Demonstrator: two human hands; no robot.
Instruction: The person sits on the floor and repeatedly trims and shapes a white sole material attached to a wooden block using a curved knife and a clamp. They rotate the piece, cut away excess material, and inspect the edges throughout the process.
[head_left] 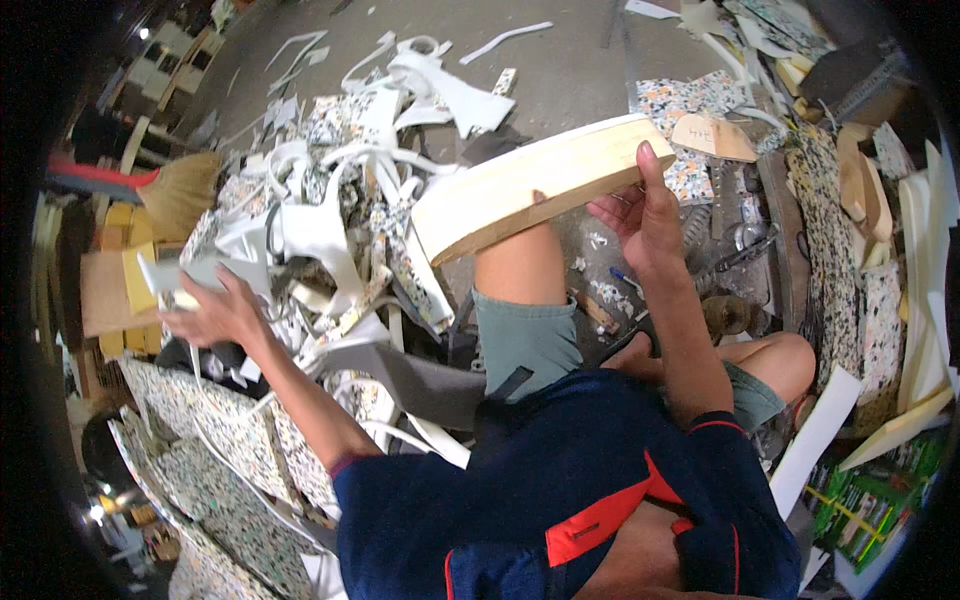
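Pale wooden block (pixel 540 182) is held up over the bare left knee (pixel 520 268). Right grip (pixel 650 215) clasps its right end, forearm raised, thumb upright against the wood. Left grip (pixel 222 312): arm stretched leftward, fingers spread at a pale piece (pixel 205 270); blurred, cannot tell whether grasping. White scraps (pixel 315 235) cover the floor (pixel 570 65) between.

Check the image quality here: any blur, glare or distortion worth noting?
Head view: the left hand looks blurred, probably by motion; the right hand and the curved wooden block it holds look sharper. Also in the head view: a bright light glares at lower left, and the fisheye corners go black.
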